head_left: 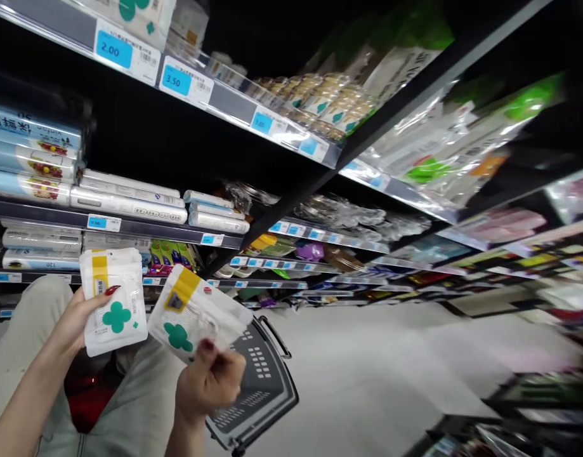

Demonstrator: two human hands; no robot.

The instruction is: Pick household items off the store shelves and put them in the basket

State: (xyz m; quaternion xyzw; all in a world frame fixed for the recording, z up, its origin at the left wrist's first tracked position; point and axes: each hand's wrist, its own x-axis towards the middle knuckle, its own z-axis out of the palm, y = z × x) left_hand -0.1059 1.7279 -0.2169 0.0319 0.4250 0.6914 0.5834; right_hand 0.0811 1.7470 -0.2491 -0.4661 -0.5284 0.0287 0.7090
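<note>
My left hand (pixel 77 317) grips a white packet (pixel 113 298) by its left edge, thumb across the front. That packet has a yellow band at the top and a green clover mark. A second packet of the same look (pixel 191 311) is pinched in my right hand (pixel 212 374), tilted with its top leaning right. My right hand is partly blurred, and its curled fingers cover the packet's lower edge. The two packets are close side by side. Behind and below the right hand, a grey shopping basket (pixel 260 374) with a dark handle stands on the floor.
Shelves rise in front, with rolls of cling film (pixel 29 152), white rolls (pixel 129 203) and price tags (pixel 186 82) along their edges. Bundles with yellowish tops (pixel 329 95) sit higher. The pale floor aisle (pixel 367 381) runs to the right, with another display (pixel 533 400) at lower right.
</note>
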